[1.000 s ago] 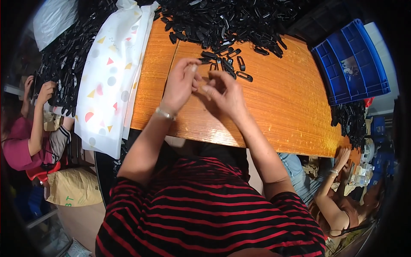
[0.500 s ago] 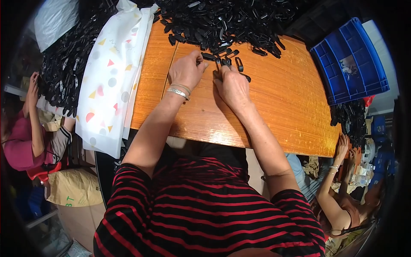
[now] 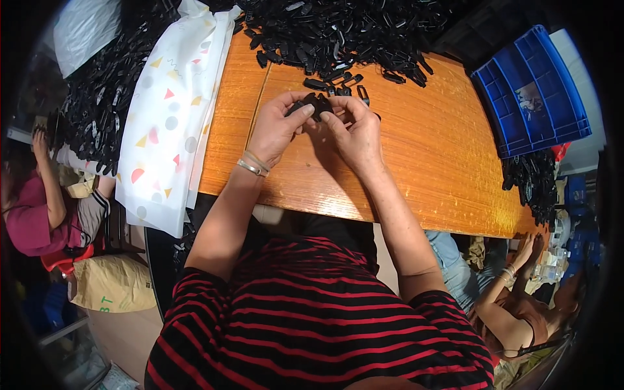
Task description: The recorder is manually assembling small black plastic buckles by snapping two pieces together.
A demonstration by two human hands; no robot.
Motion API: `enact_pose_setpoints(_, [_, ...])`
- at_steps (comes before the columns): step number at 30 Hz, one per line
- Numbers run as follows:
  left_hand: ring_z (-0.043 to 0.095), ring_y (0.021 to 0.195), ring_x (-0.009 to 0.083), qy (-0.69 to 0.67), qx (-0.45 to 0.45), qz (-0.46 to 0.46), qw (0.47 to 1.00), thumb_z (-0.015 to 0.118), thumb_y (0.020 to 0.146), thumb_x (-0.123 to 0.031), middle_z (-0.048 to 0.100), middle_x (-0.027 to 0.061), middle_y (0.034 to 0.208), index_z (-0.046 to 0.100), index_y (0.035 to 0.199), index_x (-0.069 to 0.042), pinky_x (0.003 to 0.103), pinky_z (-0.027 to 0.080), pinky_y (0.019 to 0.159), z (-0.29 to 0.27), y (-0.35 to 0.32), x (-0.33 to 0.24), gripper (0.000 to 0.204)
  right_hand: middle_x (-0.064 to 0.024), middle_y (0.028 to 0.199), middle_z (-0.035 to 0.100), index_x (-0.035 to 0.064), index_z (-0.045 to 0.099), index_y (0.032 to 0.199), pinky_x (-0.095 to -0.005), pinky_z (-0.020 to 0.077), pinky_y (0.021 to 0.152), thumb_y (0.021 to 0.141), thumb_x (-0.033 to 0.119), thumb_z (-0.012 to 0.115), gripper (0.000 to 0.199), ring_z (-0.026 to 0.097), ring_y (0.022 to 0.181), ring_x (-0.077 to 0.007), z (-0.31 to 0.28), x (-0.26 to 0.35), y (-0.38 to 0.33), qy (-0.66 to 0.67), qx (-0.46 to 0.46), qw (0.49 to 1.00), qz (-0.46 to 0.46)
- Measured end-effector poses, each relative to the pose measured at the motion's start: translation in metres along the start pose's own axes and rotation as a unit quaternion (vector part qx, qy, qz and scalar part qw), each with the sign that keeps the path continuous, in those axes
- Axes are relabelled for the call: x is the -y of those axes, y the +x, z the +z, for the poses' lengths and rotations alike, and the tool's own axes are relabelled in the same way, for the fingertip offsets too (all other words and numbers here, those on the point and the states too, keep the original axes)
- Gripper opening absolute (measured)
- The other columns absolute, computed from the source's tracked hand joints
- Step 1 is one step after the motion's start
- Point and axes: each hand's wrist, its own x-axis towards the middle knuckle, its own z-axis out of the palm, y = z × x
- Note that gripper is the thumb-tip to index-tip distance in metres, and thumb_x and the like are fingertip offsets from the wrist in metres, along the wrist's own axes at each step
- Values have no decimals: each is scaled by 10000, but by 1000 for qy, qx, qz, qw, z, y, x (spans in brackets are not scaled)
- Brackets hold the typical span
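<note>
I see both hands pinching same small black plastic clip (image 3: 318, 104): left hand (image 3: 276, 130) fingers curled tight, right hand (image 3: 354, 133) too, above orange wooden counter (image 3: 429, 149).

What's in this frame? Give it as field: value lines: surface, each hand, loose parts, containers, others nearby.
surface: wooden table
left hand: closed on small black plastic part, bracelet on wrist
right hand: fingers on the same part, both hands meet above the table
loose parts: large pile of black plastic parts at far edge, a few strays beside the hands
cover: white patterned sheet at left edge
containers: blue crate, far right
others nearby: one person lower left, one lower right
</note>
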Motion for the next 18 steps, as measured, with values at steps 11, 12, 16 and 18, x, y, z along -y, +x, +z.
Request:
enact_pose_setpoints(11, [561, 701, 32, 93, -27, 92, 991, 623, 903, -73, 642, 4, 916, 618, 1115, -6, 174, 465, 608, 6, -18, -16, 222, -74, 871, 605, 4, 647, 972, -233, 499, 564, 771, 0, 735, 219, 604, 650, -122, 0, 20, -5, -15, -4, 996, -83])
enact_pose_setpoints(12, [557, 698, 29, 82, -29, 91, 992, 630, 898, -73, 641, -2, 911, 623, 1114, -13, 172, 463, 605, 6, -19, -15, 225, -76, 878, 606, 4, 647, 970, -232, 500, 561, 771, 0, 735, 218, 608, 653, -124, 1, 21, -6, -20, -11, 996, -88])
enact_pose_setpoints(16, [545, 687, 20, 59, -26, 83, 994, 645, 890, -78, 642, -13, 905, 631, 1125, -23, 166, 455, 590, 5, -20, -10, 242, -85, 893, 608, 0, 645, 970, -233, 505, 556, 772, 0, 733, 216, 615, 656, -128, 0, 21, -7, -23, -23, 993, -109])
enact_pose_setpoints(18, [541, 682, 16, 62, -26, 92, 994, 645, 891, -81, 642, -15, 900, 632, 1132, -24, 162, 451, 584, 6, -21, -10, 247, -92, 899, 609, -2, 646, 972, -233, 508, 553, 770, -3, 730, 218, 619, 656, -132, -2, 21, -8, -47, -15, 992, -119])
